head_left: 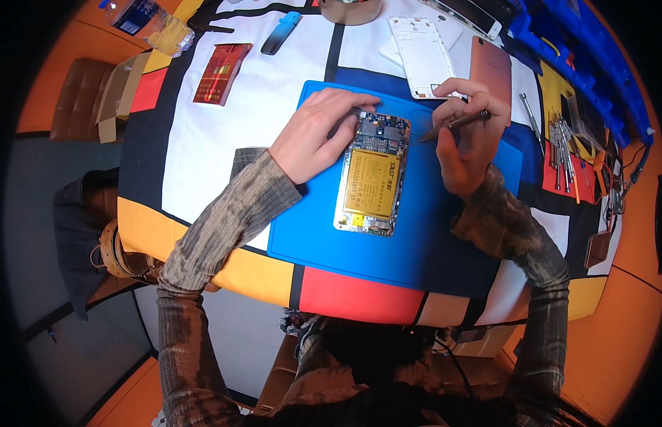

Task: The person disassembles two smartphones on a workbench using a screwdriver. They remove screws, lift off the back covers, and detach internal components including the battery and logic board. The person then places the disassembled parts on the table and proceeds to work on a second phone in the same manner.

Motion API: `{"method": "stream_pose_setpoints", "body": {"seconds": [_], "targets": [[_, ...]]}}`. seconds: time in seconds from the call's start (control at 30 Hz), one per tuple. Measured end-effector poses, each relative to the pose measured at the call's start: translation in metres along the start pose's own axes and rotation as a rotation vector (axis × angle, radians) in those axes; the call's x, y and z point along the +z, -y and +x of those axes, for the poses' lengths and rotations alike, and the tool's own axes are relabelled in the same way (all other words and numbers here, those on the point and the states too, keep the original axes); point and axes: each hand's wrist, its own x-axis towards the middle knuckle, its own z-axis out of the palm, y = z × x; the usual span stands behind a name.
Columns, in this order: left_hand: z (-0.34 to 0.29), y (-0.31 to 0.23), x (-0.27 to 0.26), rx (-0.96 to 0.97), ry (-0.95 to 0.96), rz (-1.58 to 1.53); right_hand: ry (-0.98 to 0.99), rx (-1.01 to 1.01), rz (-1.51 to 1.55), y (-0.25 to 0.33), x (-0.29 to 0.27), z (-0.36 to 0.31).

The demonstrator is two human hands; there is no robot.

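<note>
An opened phone or small tablet (347, 181) lies on a blue work mat (302, 235), its green-black circuit board (380, 132) at the far end and a yellow battery (372, 181) below. My left hand (316, 135) holds its upper left corner, fingers reaching along the top edge and thumb at the side. Between the fingers and thumb of my right hand (473, 135) is a slim dark screwdriver (455, 125), slanting down to the left. Its tip is near the right edge of the board; whether it touches is too small to tell.
Behind the mat lie a white phone frame (425, 57) and a pinkish back cover (491, 67). Several screwdrivers (560, 146) and blue parts bins (573, 50) are at the right. A red packet (222, 74), a blue-black lighter (281, 33) and a plastic bottle (149, 27) sit far left.
</note>
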Motion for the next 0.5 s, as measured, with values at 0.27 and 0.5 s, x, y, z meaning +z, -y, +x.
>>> {"method": "stream_pose_setpoints", "body": {"seconds": [0.27, 0.5], "targets": [[0.000, -0.001, 0.002, 0.023, -0.031, 0.042, 0.036, 0.015, -0.017, -0.002, 0.000, -0.002], [0.004, -0.019, -0.002, 0.175, 0.010, 0.118, -0.141, 0.098, 0.049, -0.004, 0.003, 0.001]]}}
